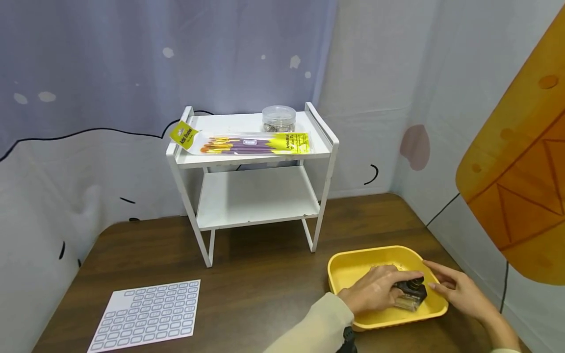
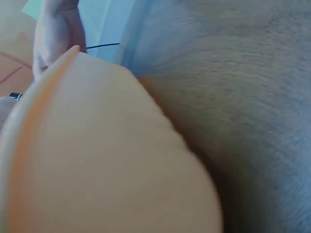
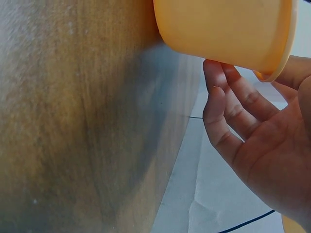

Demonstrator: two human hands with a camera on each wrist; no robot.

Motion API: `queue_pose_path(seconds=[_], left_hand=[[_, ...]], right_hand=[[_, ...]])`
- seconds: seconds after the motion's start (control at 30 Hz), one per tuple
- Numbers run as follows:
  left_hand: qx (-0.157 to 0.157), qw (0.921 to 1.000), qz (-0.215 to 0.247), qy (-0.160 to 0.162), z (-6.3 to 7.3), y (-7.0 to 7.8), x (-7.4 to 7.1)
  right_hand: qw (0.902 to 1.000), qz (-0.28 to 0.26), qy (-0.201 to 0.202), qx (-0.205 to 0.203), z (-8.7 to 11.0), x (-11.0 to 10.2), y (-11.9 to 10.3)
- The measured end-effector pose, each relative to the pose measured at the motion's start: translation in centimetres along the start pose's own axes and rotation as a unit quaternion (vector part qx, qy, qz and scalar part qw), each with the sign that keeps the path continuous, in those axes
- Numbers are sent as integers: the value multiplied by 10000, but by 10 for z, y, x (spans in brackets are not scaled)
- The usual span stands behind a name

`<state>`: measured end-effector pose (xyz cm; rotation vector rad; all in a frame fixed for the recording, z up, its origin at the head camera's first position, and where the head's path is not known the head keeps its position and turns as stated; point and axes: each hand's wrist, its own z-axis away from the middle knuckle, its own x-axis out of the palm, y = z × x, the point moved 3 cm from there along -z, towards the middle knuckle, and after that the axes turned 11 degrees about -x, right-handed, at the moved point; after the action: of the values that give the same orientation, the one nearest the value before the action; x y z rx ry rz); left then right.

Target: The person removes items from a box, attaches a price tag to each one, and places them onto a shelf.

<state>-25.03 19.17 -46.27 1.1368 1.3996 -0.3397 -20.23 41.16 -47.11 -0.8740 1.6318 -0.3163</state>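
In the head view, a yellow plastic basket (image 1: 375, 255) sits on the table at the right. My left hand (image 1: 375, 289) reaches over its near left side and grips a small bottle (image 1: 410, 296) with a black cap inside it. The bottle leans, with its dark upper part toward the back. My right hand (image 1: 461, 289) holds the basket's right rim, thumb at the inner side. In the right wrist view, bent fingers of the right hand (image 3: 262, 131) touch the outside of the basket wall (image 3: 223, 29). The left wrist view is mostly filled by the basket wall (image 2: 107, 145).
A white two-tier rack (image 1: 260, 196) stands at the back, carrying a packet of paintbrushes (image 1: 251, 144) and a clear round jar (image 1: 279, 118). A sheet of blue-bordered labels (image 1: 150, 314) lies at the front left. Curtains (image 1: 110, 73) hang behind the table (image 1: 256, 289).
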Motion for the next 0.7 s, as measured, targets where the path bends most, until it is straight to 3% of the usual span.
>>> queue_pose_path(seconds=[0.17, 0.33, 0.57, 0.7], left_hand=[[33, 9994, 253, 218, 3, 0, -21], [215, 9980, 262, 528, 13, -1, -49], [369, 9927, 429, 1062, 43, -12, -88], [358, 9898, 508, 1284, 65, -20, -112]], right_hand=[[9998, 190, 64, -54, 0, 1, -1], [9993, 342, 38, 153, -1, 1, -2], [9991, 336, 110, 215, -1, 3, -1], [9997, 41, 91, 200, 0, 3, 3]])
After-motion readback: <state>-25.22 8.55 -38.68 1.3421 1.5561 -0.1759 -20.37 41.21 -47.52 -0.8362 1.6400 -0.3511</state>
